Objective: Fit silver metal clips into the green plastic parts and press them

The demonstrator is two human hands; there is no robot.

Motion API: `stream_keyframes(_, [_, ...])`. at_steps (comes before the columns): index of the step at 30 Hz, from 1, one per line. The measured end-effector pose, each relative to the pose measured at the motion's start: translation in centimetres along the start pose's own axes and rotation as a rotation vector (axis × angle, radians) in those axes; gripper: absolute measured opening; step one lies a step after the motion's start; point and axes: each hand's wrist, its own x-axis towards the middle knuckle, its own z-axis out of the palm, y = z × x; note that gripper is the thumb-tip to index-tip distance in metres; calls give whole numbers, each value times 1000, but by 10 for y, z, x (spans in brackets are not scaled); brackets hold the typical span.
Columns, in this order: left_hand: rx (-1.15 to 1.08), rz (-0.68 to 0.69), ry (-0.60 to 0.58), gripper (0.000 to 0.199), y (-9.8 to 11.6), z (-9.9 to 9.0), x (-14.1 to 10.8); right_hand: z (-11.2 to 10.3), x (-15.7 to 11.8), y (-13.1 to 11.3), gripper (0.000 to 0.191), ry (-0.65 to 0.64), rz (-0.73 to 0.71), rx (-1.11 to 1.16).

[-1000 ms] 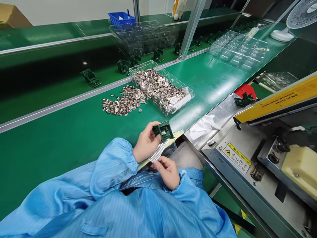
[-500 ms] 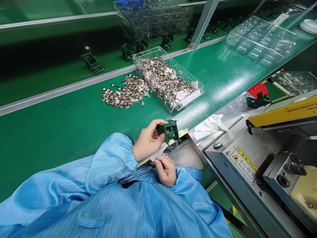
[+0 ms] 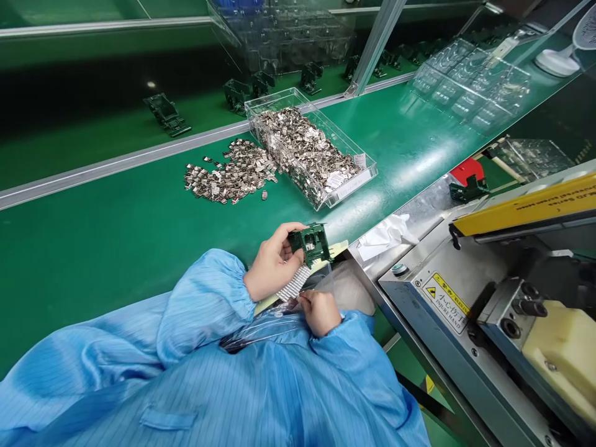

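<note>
My left hand [image 3: 274,264] grips a dark green plastic housing [image 3: 315,243] by its left side, with the thumb on the near face. Just below it lies a sheet of small silvery pieces in rows [image 3: 294,282], partly covered by that hand. My right hand [image 3: 322,311] is closed at the lower right edge of this sheet, its thumb and finger pinched together; whatever is between them is too small to make out. A yellowish strip [image 3: 339,248] shows to the right of the housing.
A clear tray [image 3: 356,184] full of small metal parts stands on the green table [image 3: 116,248], beside a loose pile of the same parts [image 3: 235,174]. At the right are a white cloth [image 3: 388,236] and a machine with a warning label [image 3: 446,301]. More green housings [image 3: 167,115] lie behind.
The view has shifted slightly. My right hand has turned and moved a little to the right and up, its fingers now pinched. My left hand still holds the housing.
</note>
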Motion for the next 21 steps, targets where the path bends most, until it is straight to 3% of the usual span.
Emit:
stream_keyframes(5, [-33,70,54,34,0,-2,-4,-40,-9,-25,19,104,-4,-76])
stream_keyframes(9, [11,67,46,34,-2,-3,-11,-68,-8,-62,19,261,-165,20])
stream_keyframes(15, [34,57,11,34,-4,-3,-16,-54,16,-89,9,532,-369,23])
stream_keyframes(21, [12,89,-37,31,4,-2,-20,-37,30,-91,3,544,-358,-48])
